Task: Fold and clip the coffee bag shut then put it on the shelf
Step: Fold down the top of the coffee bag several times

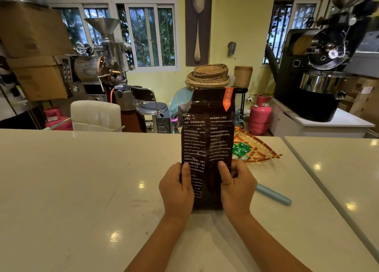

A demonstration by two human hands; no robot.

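Note:
A tall dark brown coffee bag [208, 132] with white print and an orange tag near its top stands upright on the white counter [82, 179]. My left hand [177, 188] grips its lower left side, thumb on the front. My right hand [236, 186] grips its lower right side the same way. The bag's top is unfolded and stands straight. A long light blue clip [273, 195] lies flat on the counter just right of my right hand.
A woven fan-shaped tray [256, 148] with green packets lies behind the bag on the right. A seam splits off a second counter [338, 169] at the right. Beyond the counter stand a white chair [95, 115], coffee roasters [320, 73], pink gas cylinders [260, 116] and stacked baskets [209, 76].

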